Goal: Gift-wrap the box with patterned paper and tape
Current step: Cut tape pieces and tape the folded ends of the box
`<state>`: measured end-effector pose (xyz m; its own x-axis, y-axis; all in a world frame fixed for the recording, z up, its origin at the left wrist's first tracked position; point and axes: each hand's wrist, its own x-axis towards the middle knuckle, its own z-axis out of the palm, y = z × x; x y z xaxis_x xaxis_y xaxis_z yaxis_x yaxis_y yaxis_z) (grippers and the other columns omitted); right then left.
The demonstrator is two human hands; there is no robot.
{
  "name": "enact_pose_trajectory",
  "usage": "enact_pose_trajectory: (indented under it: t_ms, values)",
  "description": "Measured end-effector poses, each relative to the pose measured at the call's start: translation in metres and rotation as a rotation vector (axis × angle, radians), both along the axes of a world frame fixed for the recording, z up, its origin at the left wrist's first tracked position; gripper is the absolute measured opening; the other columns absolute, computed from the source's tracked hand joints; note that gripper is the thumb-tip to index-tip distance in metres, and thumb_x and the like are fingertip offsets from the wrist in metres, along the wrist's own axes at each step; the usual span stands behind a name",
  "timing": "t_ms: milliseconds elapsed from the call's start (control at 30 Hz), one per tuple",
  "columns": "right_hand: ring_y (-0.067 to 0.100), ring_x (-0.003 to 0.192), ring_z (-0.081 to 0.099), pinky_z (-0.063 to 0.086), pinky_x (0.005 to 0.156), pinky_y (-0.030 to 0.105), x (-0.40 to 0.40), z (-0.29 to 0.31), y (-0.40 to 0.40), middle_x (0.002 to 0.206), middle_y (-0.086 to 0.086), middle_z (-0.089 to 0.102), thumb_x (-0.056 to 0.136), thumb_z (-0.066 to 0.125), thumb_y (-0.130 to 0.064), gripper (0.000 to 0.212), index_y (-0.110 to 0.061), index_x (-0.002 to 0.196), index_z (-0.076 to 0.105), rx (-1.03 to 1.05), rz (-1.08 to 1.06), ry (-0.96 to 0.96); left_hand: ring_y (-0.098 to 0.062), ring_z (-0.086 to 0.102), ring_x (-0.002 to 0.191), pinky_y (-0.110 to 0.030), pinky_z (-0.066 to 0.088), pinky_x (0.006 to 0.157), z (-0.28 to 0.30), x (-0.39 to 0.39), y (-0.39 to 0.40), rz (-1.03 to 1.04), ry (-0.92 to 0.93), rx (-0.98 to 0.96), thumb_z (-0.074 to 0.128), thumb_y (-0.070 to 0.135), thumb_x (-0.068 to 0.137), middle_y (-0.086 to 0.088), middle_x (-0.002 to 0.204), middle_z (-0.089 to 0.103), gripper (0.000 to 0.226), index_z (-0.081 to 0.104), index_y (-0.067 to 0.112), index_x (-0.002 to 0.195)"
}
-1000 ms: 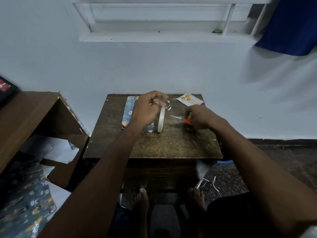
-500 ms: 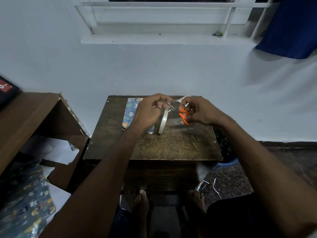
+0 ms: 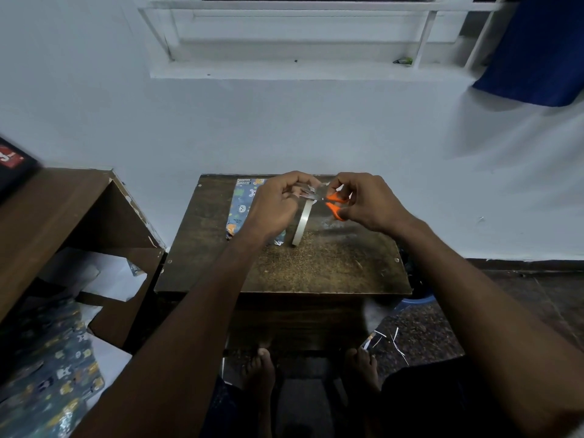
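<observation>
On the small brown table (image 3: 316, 267) lies a flat box wrapped in blue patterned paper (image 3: 243, 203), partly hidden behind my left hand. A roll of clear tape (image 3: 301, 224) hangs on edge from a pulled-out strip, its lower rim at the tabletop. My left hand (image 3: 278, 203) pinches that tape strip above the roll. My right hand (image 3: 366, 200) grips small orange-handled scissors (image 3: 335, 205), their blades pointing left at the strip between the two hands.
A brown shelf unit (image 3: 63, 222) stands to the left with white paper and more blue patterned paper (image 3: 47, 371) below it. Paper scraps (image 3: 385, 339) lie on the floor by my bare feet. A white wall rises right behind the table.
My right hand picked the orange scissors up off the table and brought them left to the tape strip. My left hand kept holding the tape, slightly raised.
</observation>
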<state>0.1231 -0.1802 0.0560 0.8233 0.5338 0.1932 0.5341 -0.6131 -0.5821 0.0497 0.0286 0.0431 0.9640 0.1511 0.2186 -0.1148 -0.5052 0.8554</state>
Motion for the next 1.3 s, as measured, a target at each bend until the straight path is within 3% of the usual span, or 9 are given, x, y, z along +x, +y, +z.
enact_pose_trajectory:
  t_ms: [133,300,367,467,667,833,1100,1200,1300]
  values:
    - [-0.002,0.069,0.058,0.039,0.069,0.025,0.003,0.000,0.003,0.084,-0.010,0.072,0.076,0.085,-0.011,0.027,-0.029,0.093,0.073,0.000,-0.036,-0.067,-0.026,0.059,0.072,-0.032,0.040,0.064,-0.001,0.002,0.002,-0.004,0.011,-0.001,0.046,-0.012,0.089,0.015,0.096,0.077,0.061,0.078,0.037,0.108]
    - [-0.004,0.068,0.059,0.041,0.070,0.024,0.003,-0.001,0.004,0.088,-0.007,0.075,0.079,0.087,-0.014,0.027,-0.028,0.098,0.076,0.002,-0.003,-0.076,0.006,0.051,0.052,-0.018,0.034,0.051,0.003,-0.002,0.001,0.007,-0.006,0.027,0.046,-0.011,0.098,0.026,0.074,0.066,0.052,0.075,0.025,0.122]
    - [-0.007,0.069,0.058,0.047,0.076,0.028,0.002,-0.001,0.004,0.097,-0.008,0.074,0.074,0.089,-0.012,0.035,-0.025,0.103,0.076,-0.008,0.027,-0.072,0.011,0.052,0.051,-0.014,0.033,0.049,0.004,-0.002,0.001,-0.003,-0.008,0.010,0.045,-0.013,0.097,0.018,0.083,0.071,0.051,0.070,0.019,0.129]
    - [-0.012,0.070,0.052,0.045,0.072,0.019,0.002,0.000,0.005,0.114,-0.006,0.069,0.069,0.091,-0.007,0.052,-0.018,0.116,0.073,-0.031,0.088,-0.056,0.011,0.055,0.054,-0.011,0.036,0.050,0.006,-0.002,0.000,0.001,0.004,0.011,0.045,-0.012,0.098,0.002,0.098,0.078,0.053,0.064,0.019,0.136]
    - [-0.021,0.076,0.055,0.042,0.074,0.019,0.006,-0.004,0.000,0.111,-0.009,0.070,0.068,0.088,-0.005,0.050,-0.017,0.114,0.072,0.009,0.014,-0.060,0.001,0.049,0.050,-0.022,0.039,0.049,0.006,-0.003,0.004,0.030,0.009,-0.038,0.045,-0.009,0.095,0.008,0.094,0.078,0.054,0.061,0.022,0.136]
    - [0.006,0.076,0.059,0.049,0.078,0.030,0.010,-0.014,-0.004,0.105,0.003,0.075,0.077,0.084,-0.008,0.026,-0.012,0.101,0.076,-0.260,-0.005,-0.019,-0.006,0.071,0.094,-0.023,0.051,0.085,0.004,-0.001,0.005,0.040,0.023,-0.095,0.065,0.003,0.096,0.005,0.091,0.078,0.046,0.060,0.021,0.137]
    - [0.023,0.114,0.067,0.058,0.090,0.036,0.009,-0.029,0.011,0.122,0.001,0.074,0.085,0.075,-0.002,0.045,-0.025,0.124,0.074,-0.605,0.064,-0.005,-0.005,0.057,0.070,-0.033,0.052,0.080,0.005,-0.003,0.004,0.034,0.002,-0.088,0.077,0.005,0.089,0.002,0.088,0.078,0.051,0.061,0.019,0.135]
    - [0.021,0.108,0.068,0.059,0.086,0.038,0.003,-0.023,0.011,0.113,-0.002,0.075,0.086,0.079,-0.018,0.036,-0.030,0.120,0.074,-0.510,-0.032,-0.060,0.002,0.056,0.064,-0.026,0.049,0.076,0.008,-0.004,0.006,0.016,0.017,-0.083,0.077,0.002,0.089,-0.001,0.089,0.079,0.053,0.060,0.018,0.136]
    - [0.015,0.100,0.068,0.054,0.081,0.027,0.000,-0.015,0.013,0.122,-0.011,0.070,0.077,0.090,-0.023,0.067,-0.029,0.139,0.064,-0.179,0.015,0.003,0.000,0.057,0.065,-0.028,0.049,0.077,0.013,-0.005,0.008,-0.017,0.035,-0.105,0.079,0.001,0.089,-0.001,0.087,0.079,0.055,0.059,0.019,0.137]
